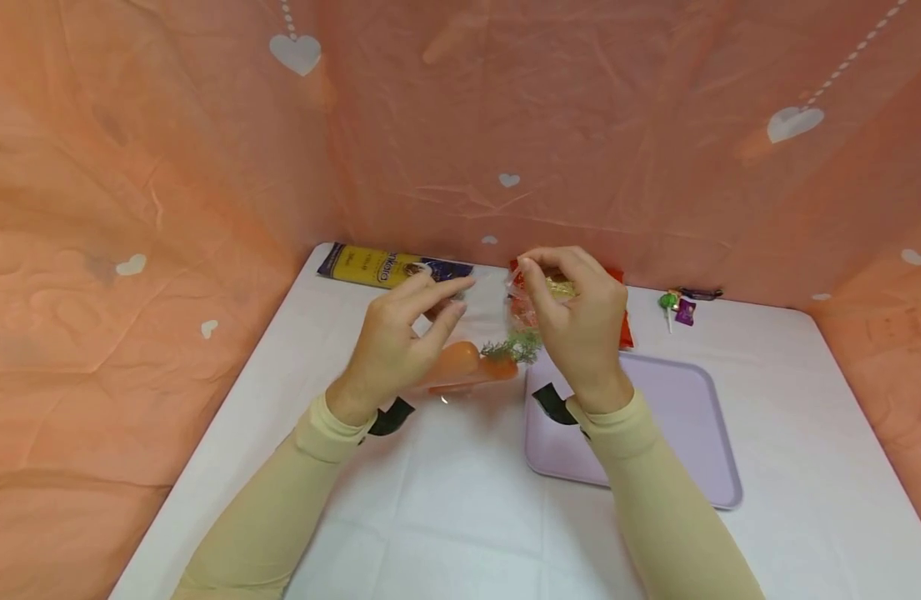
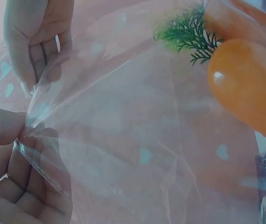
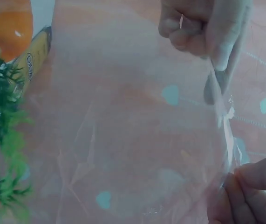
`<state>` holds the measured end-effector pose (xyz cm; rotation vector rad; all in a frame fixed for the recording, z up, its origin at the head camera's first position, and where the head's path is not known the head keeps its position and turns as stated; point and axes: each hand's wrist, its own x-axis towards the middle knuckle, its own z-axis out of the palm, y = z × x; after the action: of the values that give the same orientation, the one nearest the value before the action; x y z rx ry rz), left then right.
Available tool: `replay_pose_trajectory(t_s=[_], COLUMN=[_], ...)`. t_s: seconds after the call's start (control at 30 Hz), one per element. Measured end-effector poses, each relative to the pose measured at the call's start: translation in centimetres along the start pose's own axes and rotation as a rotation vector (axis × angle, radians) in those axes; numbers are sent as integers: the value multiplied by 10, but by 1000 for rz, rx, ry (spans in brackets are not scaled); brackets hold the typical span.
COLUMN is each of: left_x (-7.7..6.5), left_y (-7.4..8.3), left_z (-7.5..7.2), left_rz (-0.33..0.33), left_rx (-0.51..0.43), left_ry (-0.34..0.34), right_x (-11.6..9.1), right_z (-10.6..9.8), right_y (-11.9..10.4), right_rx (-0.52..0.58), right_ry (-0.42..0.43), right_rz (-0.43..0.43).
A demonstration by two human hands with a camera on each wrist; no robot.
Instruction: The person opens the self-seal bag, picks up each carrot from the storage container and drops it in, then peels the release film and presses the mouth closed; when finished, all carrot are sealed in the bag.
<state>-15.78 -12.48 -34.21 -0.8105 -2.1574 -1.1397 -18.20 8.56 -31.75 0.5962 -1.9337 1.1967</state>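
A clear plastic bag (image 2: 123, 116) hangs between both hands, with orange carrots (image 1: 456, 360) and a green leafy sprig (image 1: 522, 345) inside. My left hand (image 1: 403, 333) pinches the bag's upper edge between thumb and fingers, seen close up at the lower left of the left wrist view. On the other side, my right hand (image 1: 578, 317) pinches the same edge; its fingertips (image 3: 249, 179) show at the lower right of the right wrist view. The bag's film is so transparent that its full outline is hard to make out in the head view.
A lilac tray (image 1: 670, 417) lies beneath and beside the right forearm. At the back stand a yellow and blue packet (image 1: 362, 265) and a red packet (image 1: 627, 333), partly hidden by the right hand. A green lollipop (image 1: 668, 302) and a purple-wrapped sweet (image 1: 685, 312) lie back right.
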Motion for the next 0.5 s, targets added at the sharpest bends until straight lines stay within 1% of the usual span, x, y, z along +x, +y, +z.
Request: replay_pose_trajectory(t_s=[0.07,0.27,0.4,0.5], left_x=[1,3,1,1], left_y=[0,0,-1,-2], left_z=[-1,0,1,1], left_rz=[-18,-53,-76,-93], left_rx=[-12,-54,-75,-91], left_ry=[13,55,74,79], right_x=[0,-5,-13,-19], right_z=[-2,-9,-17,-24], right_y=[3,13,24,32], right_rx=[17,-7,-48,-70], right_ry=[14,29,39,70], right_rz=[25,98,183,249])
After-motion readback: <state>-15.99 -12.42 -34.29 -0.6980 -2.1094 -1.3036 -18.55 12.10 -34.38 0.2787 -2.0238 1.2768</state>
